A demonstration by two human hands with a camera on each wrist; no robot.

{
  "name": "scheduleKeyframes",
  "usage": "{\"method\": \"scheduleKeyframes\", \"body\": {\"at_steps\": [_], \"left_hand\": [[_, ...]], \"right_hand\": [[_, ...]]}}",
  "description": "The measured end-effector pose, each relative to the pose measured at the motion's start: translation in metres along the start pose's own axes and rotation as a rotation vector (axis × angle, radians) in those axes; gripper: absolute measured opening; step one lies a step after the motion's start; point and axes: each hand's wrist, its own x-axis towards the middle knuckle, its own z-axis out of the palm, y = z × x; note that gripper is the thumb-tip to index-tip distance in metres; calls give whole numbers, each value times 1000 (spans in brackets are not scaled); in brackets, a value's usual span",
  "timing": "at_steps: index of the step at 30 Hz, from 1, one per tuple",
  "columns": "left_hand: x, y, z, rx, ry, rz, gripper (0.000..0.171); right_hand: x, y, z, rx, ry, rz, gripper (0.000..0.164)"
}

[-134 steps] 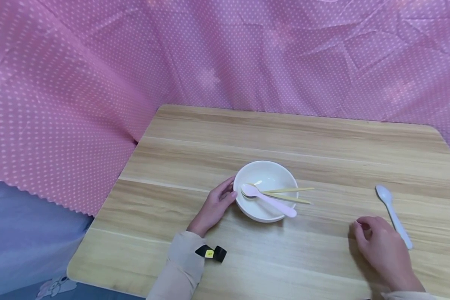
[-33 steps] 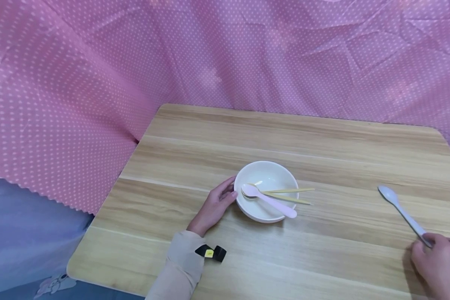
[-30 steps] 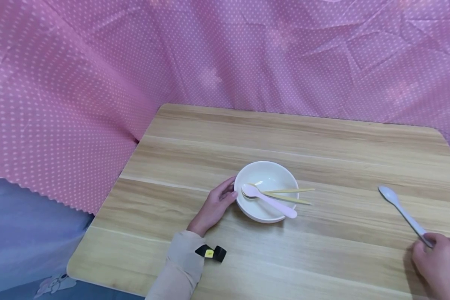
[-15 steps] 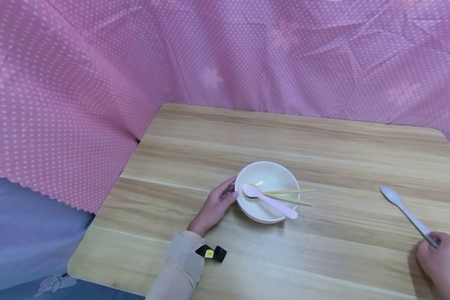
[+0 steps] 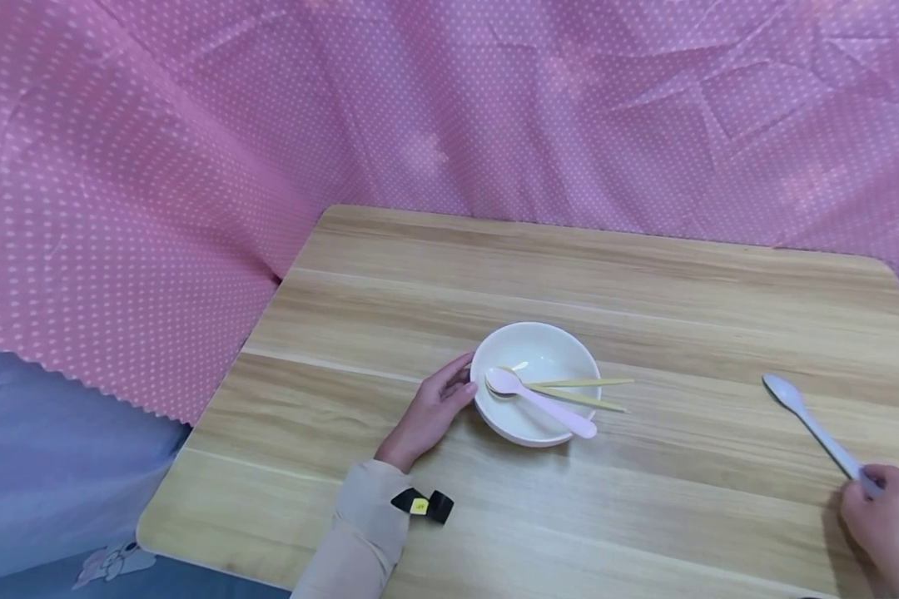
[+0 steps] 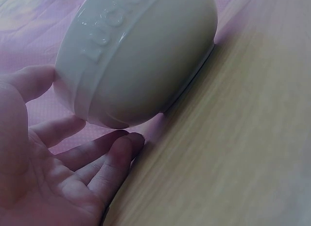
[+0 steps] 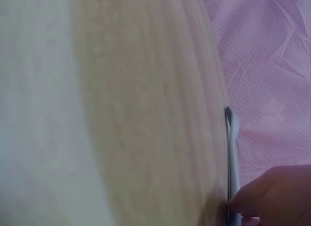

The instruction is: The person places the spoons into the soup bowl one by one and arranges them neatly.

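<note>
A white bowl [image 5: 539, 341] stands on the table in the head view. Across its rim lie a pink spoon [image 5: 550, 408] and yellow chopsticks [image 5: 592, 382]; another utensil under the pink spoon is mostly hidden. My left hand [image 5: 430, 408] touches the bowl's left side. In the left wrist view its spread thumb and fingers rest against the outer wall, below raised letters. At the right, my right hand [image 5: 887, 512] pinches the handle end of a pale grey-blue spoon [image 5: 817, 428]. The right wrist view shows that spoon [image 7: 233, 153] lying low along the tabletop, thumb beside it.
The wooden table [image 5: 389, 308] has rounded corners. Pink dotted cloth [image 5: 449, 108] hangs behind it and along the left side. Blue fabric [image 5: 52, 482] shows below the cloth at the left. A black strap with a yellow tag [image 5: 419, 505] sits at my left sleeve.
Since the oldest frame, my right hand has moved right and taken hold of the grey-blue spoon's handle, which has swung rightward. In the last second little differs. My left hand stays at the bowl.
</note>
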Motion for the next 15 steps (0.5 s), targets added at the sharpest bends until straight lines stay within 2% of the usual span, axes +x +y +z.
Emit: {"method": "scheduleKeyframes", "body": {"at_steps": [5, 8, 10, 15], "left_hand": [[3, -8, 0, -8, 1, -17, 48], [4, -6, -1, -8, -5, -36, 48], [3, -2, -1, -2, -11, -45, 48], [-5, 18, 0, 15, -20, -46, 49]], "right_hand": [[-3, 3, -3, 52, 51, -120, 41], [-2, 5, -3, 49, 60, -141, 40], [-2, 6, -4, 47, 74, -158, 39], [-2, 8, -6, 62, 93, -181, 37]]}}
